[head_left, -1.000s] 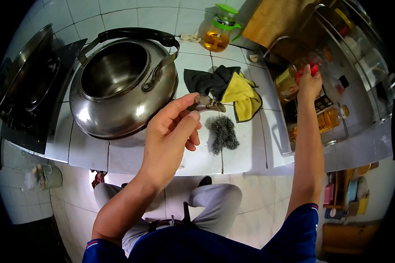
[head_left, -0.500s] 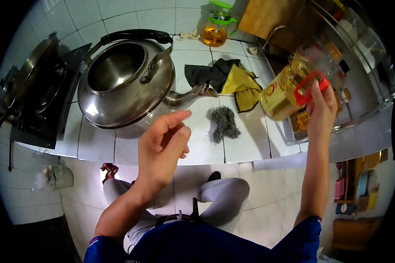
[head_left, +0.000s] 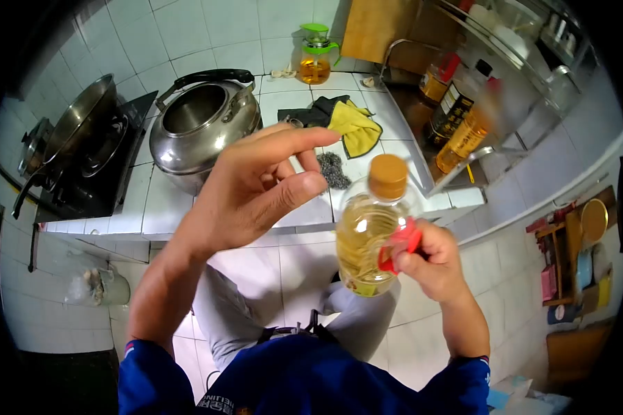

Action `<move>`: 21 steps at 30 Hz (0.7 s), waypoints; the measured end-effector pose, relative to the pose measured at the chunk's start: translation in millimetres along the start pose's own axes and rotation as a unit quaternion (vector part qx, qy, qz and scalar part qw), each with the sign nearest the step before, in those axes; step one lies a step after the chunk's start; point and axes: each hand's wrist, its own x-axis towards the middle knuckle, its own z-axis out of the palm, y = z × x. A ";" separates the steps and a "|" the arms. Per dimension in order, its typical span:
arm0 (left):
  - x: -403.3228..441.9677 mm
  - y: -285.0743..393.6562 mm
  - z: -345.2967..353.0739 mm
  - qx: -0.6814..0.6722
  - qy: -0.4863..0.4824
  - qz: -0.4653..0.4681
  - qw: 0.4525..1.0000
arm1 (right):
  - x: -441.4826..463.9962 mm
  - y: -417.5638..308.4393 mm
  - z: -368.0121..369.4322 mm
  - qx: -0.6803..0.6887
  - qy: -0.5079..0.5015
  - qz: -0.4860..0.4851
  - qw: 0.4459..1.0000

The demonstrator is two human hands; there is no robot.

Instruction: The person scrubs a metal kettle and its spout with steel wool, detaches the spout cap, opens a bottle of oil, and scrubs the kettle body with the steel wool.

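Observation:
My right hand (head_left: pixel 432 263) grips the red handle of a clear plastic bottle (head_left: pixel 367 238) with an orange cap (head_left: pixel 388 176) and pale yellow liquid inside. The bottle is upright, in front of my body near the counter edge. My left hand (head_left: pixel 270 180) hovers to the left of the cap, thumb and forefinger apart, touching nothing. Beyond it on the counter lies a steel wool scourer (head_left: pixel 333 171), partly covered by my fingers. A lidless steel kettle (head_left: pixel 204 142) stands behind my left wrist. The yellow and dark grey cloth (head_left: pixel 356 128) lies crumpled beyond the scourer.
A glass jug (head_left: pixel 315 69) with a green lid and amber liquid stands by the wall. Several bottles, one a dark bottle (head_left: pixel 453 104), stand at the right below a metal rack (head_left: pixel 495 31). To the left, a steel wok (head_left: pixel 83 114) sits on the black stove (head_left: pixel 118 169).
My right hand has brought the bottle from the rack side leftward and toward my body. My left hand has shifted toward the bottle, fingers still apart.

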 end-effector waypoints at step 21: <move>-123.2 107.6 -11.6 0.454 -0.091 0.017 0.886 | -52.1 -22.3 116.8 -0.130 -0.129 -0.043 0.982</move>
